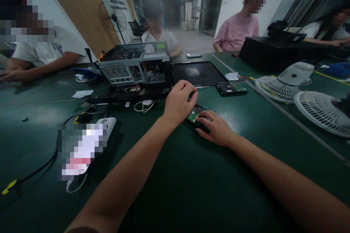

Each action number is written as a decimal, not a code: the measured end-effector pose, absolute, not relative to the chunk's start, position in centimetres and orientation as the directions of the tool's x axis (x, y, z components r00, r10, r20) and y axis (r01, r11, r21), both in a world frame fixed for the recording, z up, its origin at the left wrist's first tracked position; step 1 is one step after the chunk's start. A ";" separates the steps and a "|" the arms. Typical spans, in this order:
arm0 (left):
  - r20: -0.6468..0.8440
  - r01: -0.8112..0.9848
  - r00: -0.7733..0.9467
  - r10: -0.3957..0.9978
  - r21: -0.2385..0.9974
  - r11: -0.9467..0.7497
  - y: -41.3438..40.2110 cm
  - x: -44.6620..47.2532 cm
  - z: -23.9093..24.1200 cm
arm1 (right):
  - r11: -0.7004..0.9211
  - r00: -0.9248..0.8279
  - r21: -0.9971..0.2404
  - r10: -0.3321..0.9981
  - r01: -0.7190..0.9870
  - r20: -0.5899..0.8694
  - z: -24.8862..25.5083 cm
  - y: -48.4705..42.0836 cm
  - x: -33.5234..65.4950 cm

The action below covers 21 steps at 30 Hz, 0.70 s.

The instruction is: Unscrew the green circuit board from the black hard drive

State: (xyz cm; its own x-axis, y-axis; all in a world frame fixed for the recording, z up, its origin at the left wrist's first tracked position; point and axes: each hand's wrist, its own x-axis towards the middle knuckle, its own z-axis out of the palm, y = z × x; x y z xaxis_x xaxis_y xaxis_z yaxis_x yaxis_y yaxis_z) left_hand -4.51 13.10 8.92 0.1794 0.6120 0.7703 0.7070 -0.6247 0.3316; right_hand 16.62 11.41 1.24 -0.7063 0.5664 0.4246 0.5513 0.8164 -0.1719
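A hard drive [193,115] with a green circuit board lies on the green table in front of me, partly covered by my hands. My right hand [216,128] grips its near right side, thumb at the edge and fingers over the board. Just above its far left end is my left hand [179,102], with the fingers curled toward the thumb. Whatever the left fingertips may hold is hidden. Another hard drive [232,87], board side up, rests farther back to the right.
An opened computer case [133,67] stands behind my hands, beside a black side panel [197,73]. A phone [90,145] with a white cable lies at the left. Two white fans [276,88] lie on the right. Several people sit around the table, one in a pink shirt [237,32].
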 end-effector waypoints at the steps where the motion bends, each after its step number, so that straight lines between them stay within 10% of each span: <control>1: 0.772 0.713 0.175 0.611 0.329 -0.620 13.1 -4.5 8.9 | 0.817 -0.707 -0.171 0.565 0.551 0.425 1.3 11.4 16.6; 21: 0.746 0.692 0.235 0.623 0.322 -0.647 13.1 -4.5 9.1 | 0.817 -0.704 -0.178 0.566 0.548 0.430 1.3 11.3 16.6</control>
